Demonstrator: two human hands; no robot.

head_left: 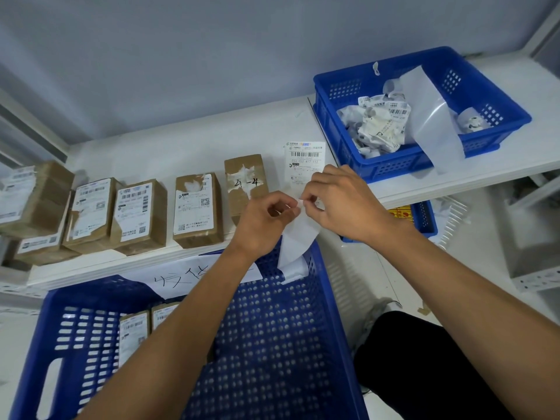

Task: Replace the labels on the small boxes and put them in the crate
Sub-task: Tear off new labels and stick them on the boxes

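While pinching label backing (298, 234) in left hand (266, 216), right hand (342, 201) fingers (307, 197)
Two boxes (135, 331) crated; shelf row (197, 207) at ten o'clock waiting.

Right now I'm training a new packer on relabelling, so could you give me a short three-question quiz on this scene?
1. True or false: the left hand and the right hand both pinch the white paper strip.
2. Multiple choice: what mostly fills the small blue bin on the right? A) crumpled labels B) tape rolls C) scissors
3. Fill in: the big crate in front shows ___ boxes inside.

Key: 1 true; 2 A; 3 two.
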